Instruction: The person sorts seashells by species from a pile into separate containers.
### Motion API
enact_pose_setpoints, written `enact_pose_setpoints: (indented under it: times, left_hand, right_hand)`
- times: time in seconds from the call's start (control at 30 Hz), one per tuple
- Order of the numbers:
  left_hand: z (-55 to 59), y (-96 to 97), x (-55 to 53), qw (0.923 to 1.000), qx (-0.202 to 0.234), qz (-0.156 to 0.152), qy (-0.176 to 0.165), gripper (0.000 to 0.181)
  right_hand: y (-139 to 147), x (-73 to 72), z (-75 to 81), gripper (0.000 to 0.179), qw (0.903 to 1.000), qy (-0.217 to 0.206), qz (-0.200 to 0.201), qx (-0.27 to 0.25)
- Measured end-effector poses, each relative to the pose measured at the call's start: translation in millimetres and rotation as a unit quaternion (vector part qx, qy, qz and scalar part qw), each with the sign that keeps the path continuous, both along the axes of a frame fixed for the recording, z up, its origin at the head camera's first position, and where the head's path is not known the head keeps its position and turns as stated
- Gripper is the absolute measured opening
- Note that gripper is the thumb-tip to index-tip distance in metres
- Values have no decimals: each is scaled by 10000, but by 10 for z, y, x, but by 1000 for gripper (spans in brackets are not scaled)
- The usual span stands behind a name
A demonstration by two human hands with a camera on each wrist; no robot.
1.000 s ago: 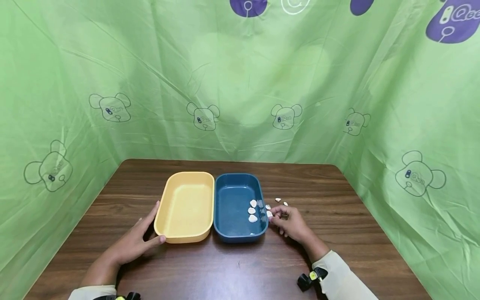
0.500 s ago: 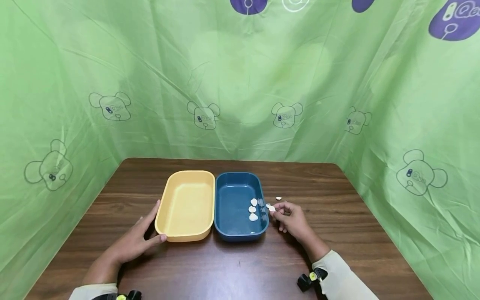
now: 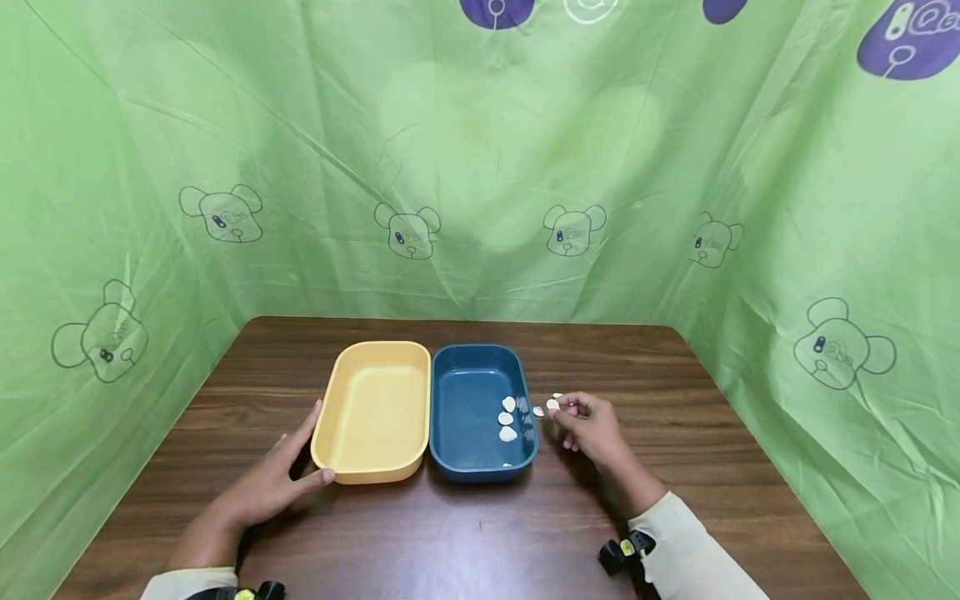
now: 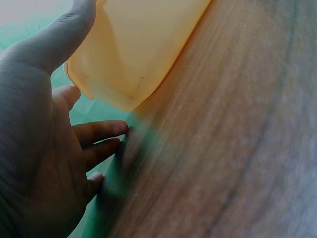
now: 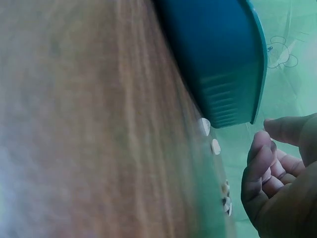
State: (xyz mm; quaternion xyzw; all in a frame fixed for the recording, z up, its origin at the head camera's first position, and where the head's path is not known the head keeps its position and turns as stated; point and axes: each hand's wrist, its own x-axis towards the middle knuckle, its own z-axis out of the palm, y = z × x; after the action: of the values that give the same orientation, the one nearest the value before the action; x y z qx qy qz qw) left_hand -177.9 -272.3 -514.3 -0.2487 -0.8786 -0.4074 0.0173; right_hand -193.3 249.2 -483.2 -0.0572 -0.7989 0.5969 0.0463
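My left hand rests with spread fingers against the near left corner of the yellow tray. Its thumb touches the front of that tray. Right of the blue tray, my right hand pinches a small white piece, apparently a seashell, at its fingertips. The wrist view of the right hand does not clearly show that shell. One more shell lies beside the blue tray's wall, and another shell shows just behind the fingers. Several white shells sit along the right side inside the blue tray.
Both trays stand side by side, close together, on a dark brown wooden table. Green curtain with bear drawings surrounds the table's back and sides. In the right wrist view, more patterned shells appear near the table's edge.
My right hand has moved away from the blue tray, rightward and farther back, and the white shell at its fingertips has travelled with it. The left hand holds its place.
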Motion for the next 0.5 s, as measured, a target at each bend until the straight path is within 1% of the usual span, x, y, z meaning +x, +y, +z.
enact_pose_setpoints:
  times: [0.1, 0.23, 0.33, 0.5]
  left_hand:
    - [11, 11, -5, 10000, 1, -19, 31, 112]
    - [13, 15, -15, 10000, -6, -28, 28, 111]
    - [11, 11, -9, 10000, 18, -28, 8, 112]
    - [21, 10, -7, 10000, 32, -21, -9, 113]
  right_hand:
    - [-5, 1, 55, 26, 9999, -1, -43, 130]
    - [-28, -8, 119, 25, 9999, -30, -38, 163]
    - [-50, -27, 172, 25, 9999, 76, 1, 106]
    - [-93, -49, 267, 26, 9994, 263, 23, 237]
